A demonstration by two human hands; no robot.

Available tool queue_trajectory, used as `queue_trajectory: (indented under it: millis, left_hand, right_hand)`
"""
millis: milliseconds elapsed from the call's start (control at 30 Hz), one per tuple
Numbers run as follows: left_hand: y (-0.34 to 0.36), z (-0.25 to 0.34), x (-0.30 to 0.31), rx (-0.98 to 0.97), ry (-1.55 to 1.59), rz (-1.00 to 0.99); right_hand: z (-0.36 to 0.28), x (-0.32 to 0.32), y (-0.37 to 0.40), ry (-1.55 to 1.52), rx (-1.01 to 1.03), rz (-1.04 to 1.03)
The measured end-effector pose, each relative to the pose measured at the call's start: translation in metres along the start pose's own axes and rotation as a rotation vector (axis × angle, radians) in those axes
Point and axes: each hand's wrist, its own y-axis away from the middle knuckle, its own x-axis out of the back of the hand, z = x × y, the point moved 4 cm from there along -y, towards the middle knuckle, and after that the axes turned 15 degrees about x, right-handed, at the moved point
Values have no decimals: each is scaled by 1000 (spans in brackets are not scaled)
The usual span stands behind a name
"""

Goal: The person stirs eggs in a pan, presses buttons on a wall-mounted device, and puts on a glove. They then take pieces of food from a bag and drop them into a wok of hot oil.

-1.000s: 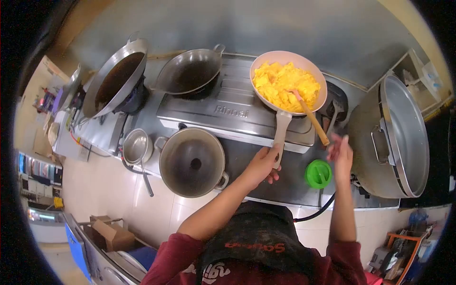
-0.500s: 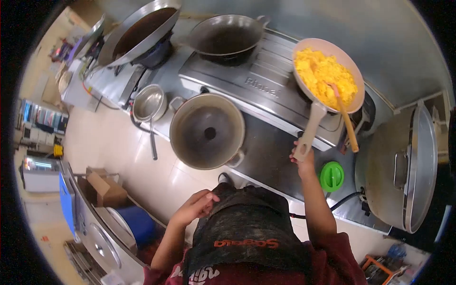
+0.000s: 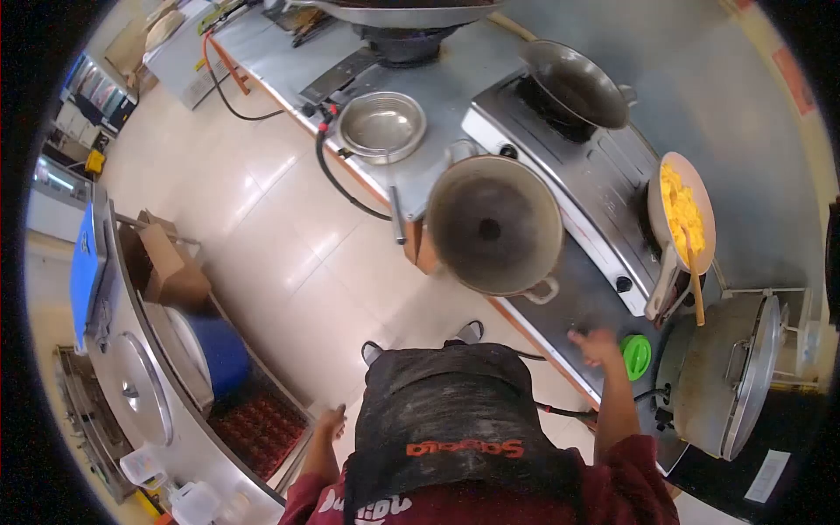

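My right hand (image 3: 597,346) is over the dark counter beside a green plastic lid or cap (image 3: 636,357). Its fingers are apart, slightly blurred, and nothing shows in them. Low at my left side, my left hand (image 3: 331,422) hangs with loose fingers and nothing visible in it. Further off, a pale frying pan (image 3: 708,194) holds yellow scrambled egg (image 3: 679,210). A wooden-handled spatula (image 3: 698,289) rests in the pan. That pan sits on the right burner of the gas stove (image 3: 588,192), its handle pointing towards me.
A large empty pot (image 3: 495,227) stands before the stove, near a strainer (image 3: 382,131). A dark wok (image 3: 577,86) is on the left burner. Right stands a big lidded pot (image 3: 713,376). On the left, a steel counter (image 3: 171,376) runs above a blue tub (image 3: 219,354).
My right hand has left the stove's front edge by the pan handle and come back towards the green lid. My left hand has dropped to my side. The view has turned left.
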Motion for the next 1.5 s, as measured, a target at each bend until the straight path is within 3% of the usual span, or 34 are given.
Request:
queue_trajectory:
  millis: [67,100,200,267,333,400,467,533,600,633,667,733,767,800,900,967,1067,1200,1367,1467,1500]
  left_hand:
    - [28,-35,32,-42,319,-138]
    - [38,-49,49,-34,410,-177]
    - [-10,-91,93,140,271,-123]
    - [-44,-113,122,263,177,-91]
    - [-71,-121,151,213,278,-111]
    - [-76,-111,170,195,358,-112]
    - [-57,-81,200,197,414,-84]
    - [-73,-63,226,172,487,-316]
    - [-30,-7,269,41,343,-21]
    - [-56,-2,283,-68,476,-62]
    - [-82,5,307,-459,273,100]
    - [-85,20,362,-632,218,260]
    - [-54,34,380,-446,400,218]
    - [-27,45,402,-269,588,157]
    - [4,40,467,-203,524,216]
    - [16,30,480,-129,641,304]
    - [9,20,467,20,804,155]
    - [-22,68,497,131,914,-52]
    - [-94,161,643,100,844,-157]
    - [-143,222,776,16,721,-106]
    - [-158,246,824,-11,676,-87]
  right_hand:
    - [5,-69,-7,-76,4,-161]
    - [-7,-98,-2,-183,-93,-218]
    - [-42,-171,-2,-296,30,-323]
    - [-64,-214,-12,-96,179,-272]
    - [-96,-247,-12,-116,84,-302]
    - [-132,-270,-9,-326,-205,-263]
    - [-181,-288,-7,-486,-269,-254]
    - [-208,-306,-13,-612,-307,-260]
    - [-246,-333,-52,-694,-276,-287]
    - [-296,-334,-60,-896,-241,-357]
    - [-340,-326,-65,-854,-176,-379]
    - [-429,-320,-104,-936,-51,-461]
    - [-453,-330,-134,-1055,-14,-526]
    - [-497,-325,-158,-970,-21,-529]
    - [-617,-293,-200,-710,-29,-517]
    - [-707,-278,-225,-572,42,-612]
    - [-816,-260,-238,-417,113,-744]
    - [-938,-251,-259,-318,122,-896]
    - [-1083,-284,-302,-593,0,-846]
    - [-1162,-292,-370,-305,346,-645]
    - [-1203,-277,-365,-283,340,-612]
